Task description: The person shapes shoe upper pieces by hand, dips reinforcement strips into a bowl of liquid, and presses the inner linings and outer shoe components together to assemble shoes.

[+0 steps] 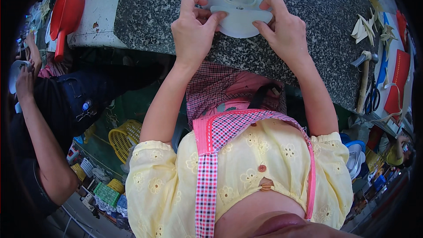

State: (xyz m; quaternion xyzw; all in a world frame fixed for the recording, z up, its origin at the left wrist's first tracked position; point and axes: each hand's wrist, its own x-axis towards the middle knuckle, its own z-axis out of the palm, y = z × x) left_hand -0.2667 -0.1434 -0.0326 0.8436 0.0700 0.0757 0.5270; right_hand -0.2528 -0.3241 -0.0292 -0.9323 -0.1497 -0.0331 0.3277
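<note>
Above the speckled stone worktop (150,17), both my hands hold a white piece that looks like a shoe upper (240,27). A wide opening with a dark inside shows at its far end. Across its near part lies a pale curved flap (241,15) with a small dark spot at its upper edge. My left hand (192,35) pinches the left side, its thumb pressing on the flap's end. The right side is between the thumb and fingers of my right hand (285,31), with that thumb at the flap's other end. Some fingertips are hidden behind the piece.
A red scoop (68,13) lies on the left of the worktop. At the right are off-white scraps (364,30), a hammer (365,75) and scissors (373,99). A co-worker's arm (44,136) is at the left. A yellow basket (124,139) stands below the worktop.
</note>
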